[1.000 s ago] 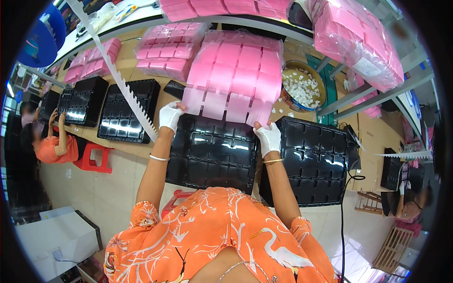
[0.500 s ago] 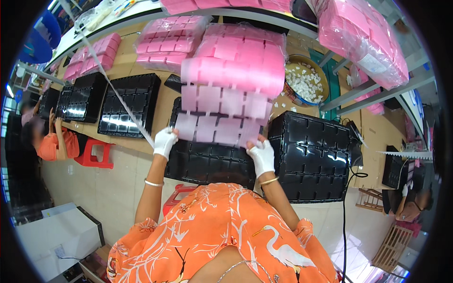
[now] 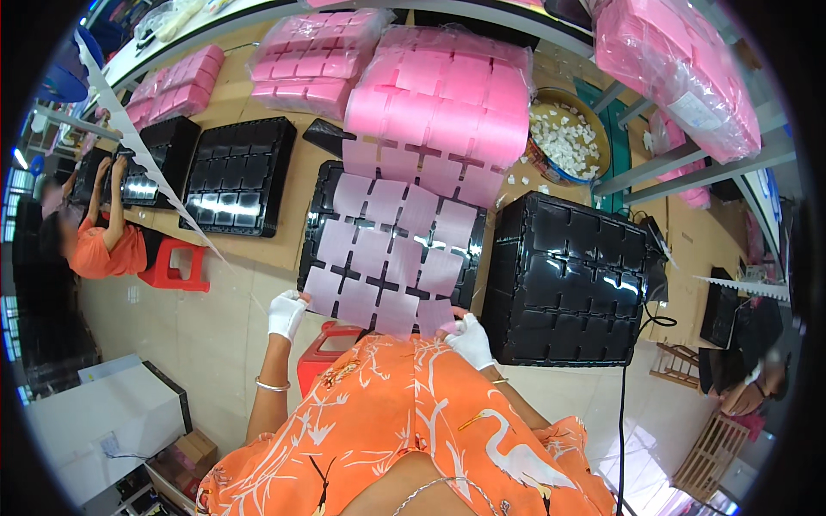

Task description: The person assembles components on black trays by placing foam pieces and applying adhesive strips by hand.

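Thin pink slotted sheet (image 3: 370, 248) now drawn closer to the body, spread over most of the black compartment tray (image 3: 323, 194), apparently bringing its squares above the grid.
The left hand (image 3: 287, 315) pinches its near-left corner, the right hand (image 3: 471, 341) its near-right; the sheet extends away from both toward the pink stack (image 3: 437, 90).

Brown table (image 3: 237, 99): black trays (image 3: 568, 284), pink bundles (image 3: 439, 77)
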{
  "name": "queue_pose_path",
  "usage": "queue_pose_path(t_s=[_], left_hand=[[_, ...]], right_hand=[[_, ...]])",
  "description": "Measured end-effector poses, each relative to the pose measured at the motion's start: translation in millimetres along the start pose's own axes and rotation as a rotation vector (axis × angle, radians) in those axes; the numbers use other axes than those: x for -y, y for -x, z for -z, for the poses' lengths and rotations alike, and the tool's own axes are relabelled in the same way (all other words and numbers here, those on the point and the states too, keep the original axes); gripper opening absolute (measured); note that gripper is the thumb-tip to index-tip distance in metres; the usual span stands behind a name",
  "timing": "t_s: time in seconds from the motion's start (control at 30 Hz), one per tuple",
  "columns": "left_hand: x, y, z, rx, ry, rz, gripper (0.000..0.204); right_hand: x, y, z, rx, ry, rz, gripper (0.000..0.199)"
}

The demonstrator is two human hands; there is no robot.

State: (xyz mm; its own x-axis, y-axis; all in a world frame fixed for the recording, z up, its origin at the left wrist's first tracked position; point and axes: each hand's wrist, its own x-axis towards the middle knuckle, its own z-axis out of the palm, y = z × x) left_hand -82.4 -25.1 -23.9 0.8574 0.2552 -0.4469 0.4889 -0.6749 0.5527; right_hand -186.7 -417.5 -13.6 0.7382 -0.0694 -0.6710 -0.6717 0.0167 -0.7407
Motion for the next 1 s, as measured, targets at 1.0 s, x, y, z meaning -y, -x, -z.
queue_pose_path(t_s=[1.0], left_hand=[[-209.0,-116.8,-51.3,-0.405,0.077,-0.687,0.04]], right_hand=[[173.9,-145.3,16.6,-0.543,0.542,0.879,0.058]])
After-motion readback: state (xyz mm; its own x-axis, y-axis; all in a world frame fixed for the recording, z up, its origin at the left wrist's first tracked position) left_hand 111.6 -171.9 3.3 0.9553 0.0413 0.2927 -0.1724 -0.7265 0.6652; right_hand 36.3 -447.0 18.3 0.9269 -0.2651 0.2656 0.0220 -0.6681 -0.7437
